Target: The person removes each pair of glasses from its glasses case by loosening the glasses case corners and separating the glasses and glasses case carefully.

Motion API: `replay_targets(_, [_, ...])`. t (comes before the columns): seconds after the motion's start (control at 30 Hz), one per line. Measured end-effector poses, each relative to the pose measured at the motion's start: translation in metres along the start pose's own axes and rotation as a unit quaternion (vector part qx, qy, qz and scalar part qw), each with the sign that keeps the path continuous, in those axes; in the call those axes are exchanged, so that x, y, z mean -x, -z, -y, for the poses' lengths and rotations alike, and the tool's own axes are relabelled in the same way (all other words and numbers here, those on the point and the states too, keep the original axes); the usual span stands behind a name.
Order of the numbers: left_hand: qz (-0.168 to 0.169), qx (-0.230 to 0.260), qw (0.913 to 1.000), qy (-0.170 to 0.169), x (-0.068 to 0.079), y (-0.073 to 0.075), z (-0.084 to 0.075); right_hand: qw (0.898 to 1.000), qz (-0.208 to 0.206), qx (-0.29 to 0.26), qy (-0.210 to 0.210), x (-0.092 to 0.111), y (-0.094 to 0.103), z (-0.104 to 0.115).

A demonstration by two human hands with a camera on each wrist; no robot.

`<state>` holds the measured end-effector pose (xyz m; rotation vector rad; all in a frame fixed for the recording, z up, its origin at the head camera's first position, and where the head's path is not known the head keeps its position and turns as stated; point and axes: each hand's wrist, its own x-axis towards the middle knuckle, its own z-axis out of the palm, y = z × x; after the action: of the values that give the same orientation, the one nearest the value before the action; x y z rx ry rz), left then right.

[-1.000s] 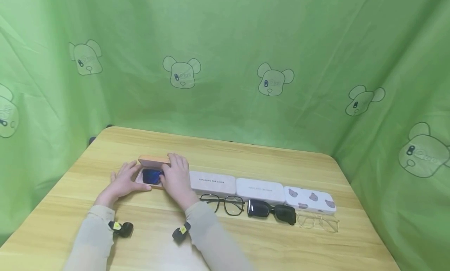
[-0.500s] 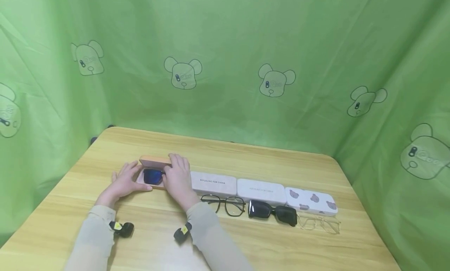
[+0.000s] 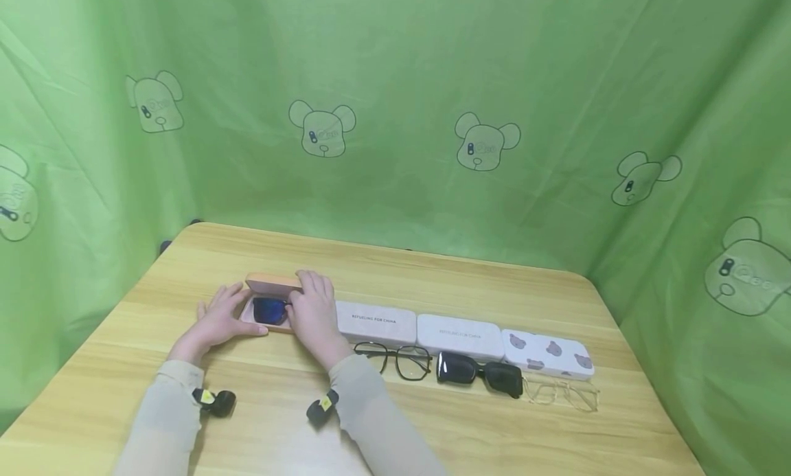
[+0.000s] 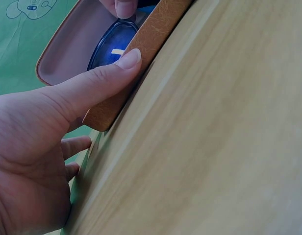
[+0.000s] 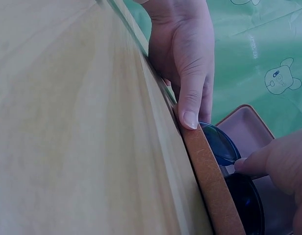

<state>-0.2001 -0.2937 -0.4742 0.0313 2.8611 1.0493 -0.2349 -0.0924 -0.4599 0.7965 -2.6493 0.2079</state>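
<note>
A brown glasses case (image 3: 272, 281) stands with its lid raised at the left end of the row. Blue-lensed sunglasses (image 3: 269, 311) lie inside, their right part hidden in the head view. My left hand (image 3: 213, 321) grips the case's left end, thumb along the front wall (image 4: 141, 63) and other fingers round the far side. My right hand (image 3: 312, 314) reaches over the right end. Its thumb (image 5: 251, 164) is at the bridge of the sunglasses, apparently pinching them, and other fingers lie by the lid; their tips are partly hidden.
Right of the brown case stand a pinkish case (image 3: 375, 321), a white case (image 3: 459, 335) and a bear-print case (image 3: 548, 354), all closed. Before them lie black-framed glasses (image 3: 412, 361), black sunglasses (image 3: 478, 374) and clear glasses with thin pale frames (image 3: 561, 393). A green curtain (image 3: 395, 201) surrounds the wooden table (image 3: 259, 435).
Both hands keep their places on the case and sunglasses. The view shifts very slightly; nothing else visibly moves.
</note>
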Motion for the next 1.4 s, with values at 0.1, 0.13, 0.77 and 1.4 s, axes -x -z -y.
replay_targets(0.1, [0.001, 0.0, 1.0, 0.0, 0.0, -0.001, 0.001, 1.0, -0.003, -0.001, 0.001, 0.0, -0.001, 0.0])
replay_targets(0.13, [0.0, 0.0, 1.0, 0.0, 0.0, -0.001, 0.001, 1.0, -0.006, -0.001, 0.001, 0.0, -0.001, -0.001])
replay_targets(0.77, [-0.002, 0.005, 1.0, 0.0, 0.0, 0.001, 0.0, 0.999, 0.006, -0.052, 0.001, -0.001, 0.011, -0.001])
replay_targets(1.4, [0.002, 0.004, 1.0, 0.003, 0.001, 0.001, -0.001, 0.991, 0.011, -0.137, 0.0, -0.002, 0.023, -0.003])
